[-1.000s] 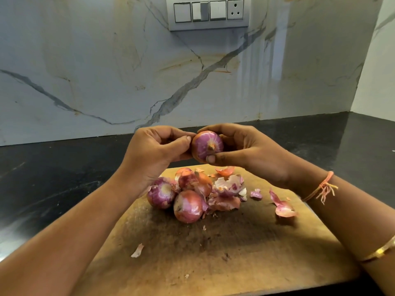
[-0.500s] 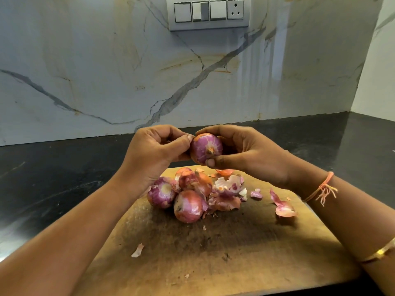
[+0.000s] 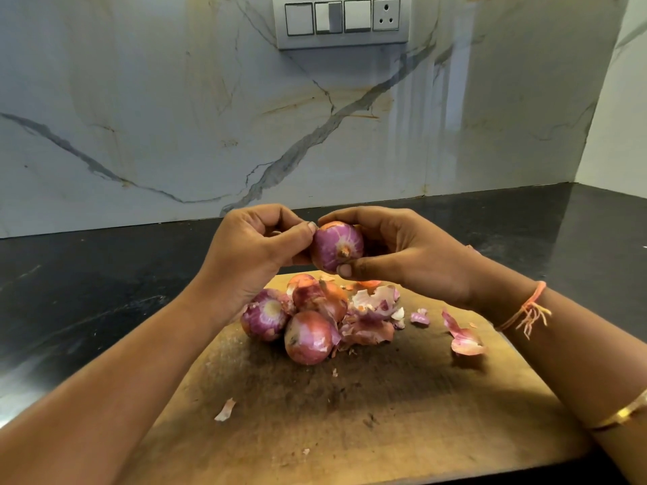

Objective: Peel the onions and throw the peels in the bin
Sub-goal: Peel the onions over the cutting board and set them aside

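Lies on the black counter (image 3: 87, 292) at its near edge: wooden cutting board (image 3: 350, 432). Grips with the right hand (image 3: 413, 253), fingers and thumb curled round it, one onion (image 3: 336, 246) raised above the board's far edge. Pinches that onion's upper left side with the left hand (image 3: 252, 253). Shows a heap of onions (image 3: 308, 337) near the board's far edge, loose peels (image 3: 371, 309) touching its right side, one curled peel (image 3: 464, 339) near the right edge.
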Action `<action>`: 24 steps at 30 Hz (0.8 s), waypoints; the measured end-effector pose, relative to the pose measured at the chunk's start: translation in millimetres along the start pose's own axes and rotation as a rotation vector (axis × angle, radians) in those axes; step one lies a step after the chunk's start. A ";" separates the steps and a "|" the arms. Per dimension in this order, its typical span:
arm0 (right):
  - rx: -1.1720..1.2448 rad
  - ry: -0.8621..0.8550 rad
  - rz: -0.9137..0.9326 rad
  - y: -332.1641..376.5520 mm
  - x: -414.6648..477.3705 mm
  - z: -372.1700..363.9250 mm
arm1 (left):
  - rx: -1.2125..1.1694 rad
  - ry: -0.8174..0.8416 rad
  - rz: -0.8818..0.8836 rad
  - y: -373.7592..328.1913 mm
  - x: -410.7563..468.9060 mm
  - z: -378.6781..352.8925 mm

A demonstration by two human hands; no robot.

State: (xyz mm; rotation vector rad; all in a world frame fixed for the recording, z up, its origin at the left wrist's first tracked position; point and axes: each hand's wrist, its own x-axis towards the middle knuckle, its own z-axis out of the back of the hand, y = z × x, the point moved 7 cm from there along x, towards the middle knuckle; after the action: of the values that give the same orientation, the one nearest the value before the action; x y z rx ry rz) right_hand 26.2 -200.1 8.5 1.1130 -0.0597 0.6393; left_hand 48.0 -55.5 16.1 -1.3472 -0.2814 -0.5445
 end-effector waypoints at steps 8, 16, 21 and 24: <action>-0.073 -0.012 0.031 2.3 0.6 0.1 | 0.045 0.031 -0.010 -4.4 -1.4 -2.4; -0.159 -0.012 0.066 4.7 1.4 -1.0 | 0.056 0.039 -0.015 -3.4 -1.2 -1.3; -0.246 -0.027 0.084 3.8 1.8 -0.5 | 0.153 0.069 0.005 0.4 -0.5 -2.4; -0.276 -0.022 0.083 2.2 2.3 -0.3 | 0.180 0.071 -0.014 -0.4 -0.7 -1.1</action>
State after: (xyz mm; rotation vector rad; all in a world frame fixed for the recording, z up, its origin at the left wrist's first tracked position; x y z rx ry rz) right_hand 26.9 -198.3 11.0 0.8545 -0.2083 0.6709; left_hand 47.1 -56.4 15.8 -1.1499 -0.2755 -0.5645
